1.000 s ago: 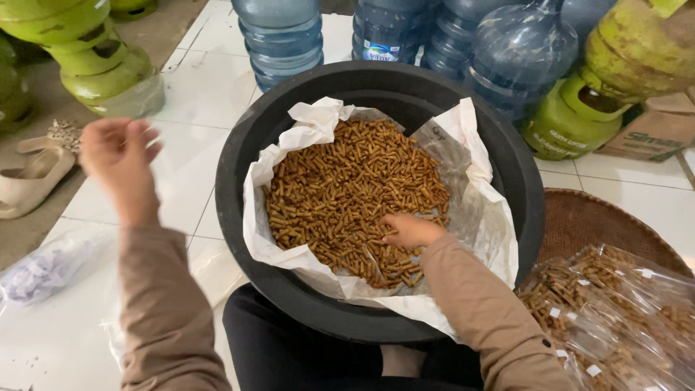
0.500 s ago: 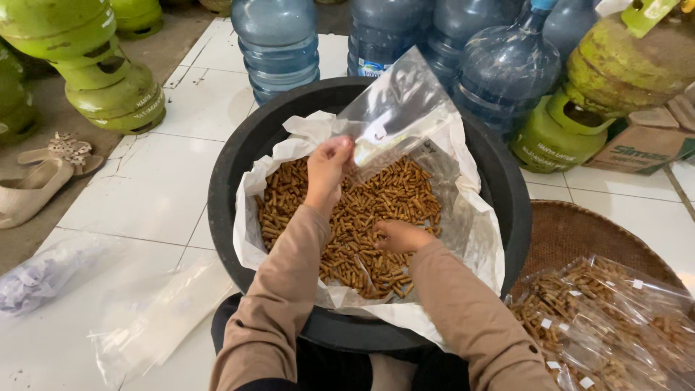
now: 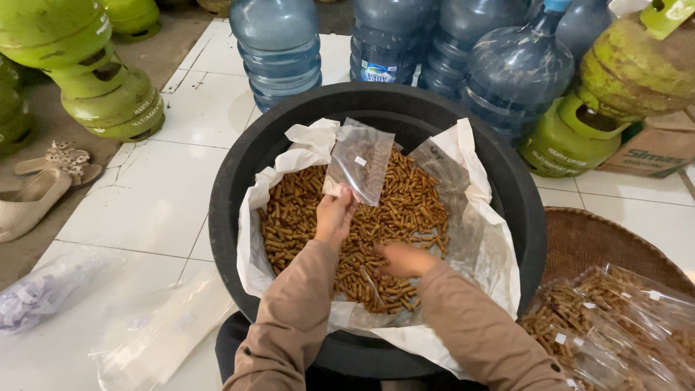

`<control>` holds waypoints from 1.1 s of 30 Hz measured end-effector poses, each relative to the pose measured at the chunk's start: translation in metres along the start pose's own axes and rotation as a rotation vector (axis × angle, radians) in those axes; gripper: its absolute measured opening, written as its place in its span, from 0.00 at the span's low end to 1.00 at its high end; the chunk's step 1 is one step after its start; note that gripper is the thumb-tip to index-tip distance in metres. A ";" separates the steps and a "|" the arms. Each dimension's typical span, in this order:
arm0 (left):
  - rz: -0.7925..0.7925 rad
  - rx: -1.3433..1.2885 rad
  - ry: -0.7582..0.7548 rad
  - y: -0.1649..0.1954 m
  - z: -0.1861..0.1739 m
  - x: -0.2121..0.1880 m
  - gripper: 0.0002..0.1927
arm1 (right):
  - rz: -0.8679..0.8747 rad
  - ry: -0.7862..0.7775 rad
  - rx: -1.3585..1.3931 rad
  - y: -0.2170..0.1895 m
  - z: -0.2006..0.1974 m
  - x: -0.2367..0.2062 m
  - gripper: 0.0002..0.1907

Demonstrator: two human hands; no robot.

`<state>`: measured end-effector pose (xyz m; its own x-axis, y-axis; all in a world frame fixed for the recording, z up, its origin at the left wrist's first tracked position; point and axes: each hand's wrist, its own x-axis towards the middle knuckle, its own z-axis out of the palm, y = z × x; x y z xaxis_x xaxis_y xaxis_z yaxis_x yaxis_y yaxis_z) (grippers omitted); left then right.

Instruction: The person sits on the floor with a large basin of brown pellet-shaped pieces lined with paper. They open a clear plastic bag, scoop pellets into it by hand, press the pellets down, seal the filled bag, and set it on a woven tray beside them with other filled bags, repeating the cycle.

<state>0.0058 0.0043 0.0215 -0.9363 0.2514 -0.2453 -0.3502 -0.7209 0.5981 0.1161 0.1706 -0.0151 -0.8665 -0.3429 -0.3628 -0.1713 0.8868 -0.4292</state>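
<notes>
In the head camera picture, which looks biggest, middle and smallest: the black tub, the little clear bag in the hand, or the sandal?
1. Black tub, by far the biggest.
2. and 3. Clear bag and sandal look about alike; too close to rank.

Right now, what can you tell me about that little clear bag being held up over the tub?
The small clear plastic bag is thin, glossy and roughly rectangular, with a tiny white patch on its face. It looks empty and hangs tilted, bottom corner pinched by the left hand. It sits above the brown stick-shaped snacks heaped in the white-lined round black tub. Only that hand touches it; the right hand rests in the snacks.
</notes>
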 end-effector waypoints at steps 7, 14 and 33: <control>0.116 0.099 -0.075 -0.011 -0.010 0.001 0.16 | 0.024 0.025 0.015 -0.015 -0.009 -0.006 0.30; 0.315 0.231 0.143 -0.022 -0.014 0.006 0.15 | -0.250 0.400 0.090 -0.044 -0.027 -0.014 0.21; 0.577 0.994 -0.072 -0.017 0.000 -0.017 0.31 | -0.191 0.896 0.239 -0.045 -0.036 -0.016 0.27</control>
<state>0.0279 0.0118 0.0157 -0.9521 0.1085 0.2859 0.2949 0.0787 0.9523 0.1214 0.1473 0.0397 -0.8882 -0.0225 0.4589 -0.3332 0.7193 -0.6096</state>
